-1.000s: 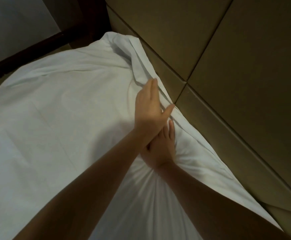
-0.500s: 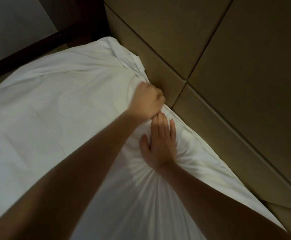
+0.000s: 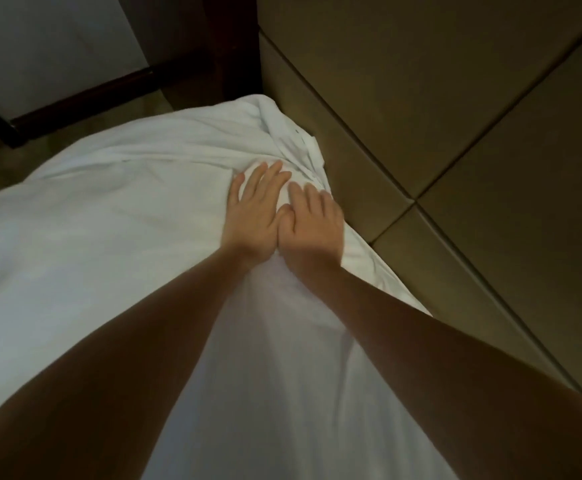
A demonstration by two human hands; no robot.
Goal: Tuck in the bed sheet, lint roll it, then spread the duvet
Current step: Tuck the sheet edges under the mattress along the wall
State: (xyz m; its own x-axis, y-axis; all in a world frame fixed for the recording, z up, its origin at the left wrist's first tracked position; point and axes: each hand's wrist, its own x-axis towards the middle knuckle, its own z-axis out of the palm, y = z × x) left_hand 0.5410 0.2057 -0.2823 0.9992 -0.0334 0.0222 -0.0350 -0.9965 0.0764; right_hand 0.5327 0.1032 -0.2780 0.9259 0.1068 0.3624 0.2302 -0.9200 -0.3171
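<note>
A white bed sheet covers the mattress and fills most of the view. Its far right corner is bunched in folds against the padded headboard. My left hand lies flat on the sheet just before that corner, fingers straight and spread. My right hand presses the sheet beside it, thumb against the left hand, fingers reaching toward the gap at the headboard. Neither a lint roller nor a duvet is in view.
A tan padded headboard with dark seams runs along the right side. A dark wooden frame and a pale wall stand beyond the bed's far edge, with a strip of floor at the left.
My left hand has let go of the gathered sheet and opened flat. My right hand has slid farther up beside it. The view has moved closer to the corner.
</note>
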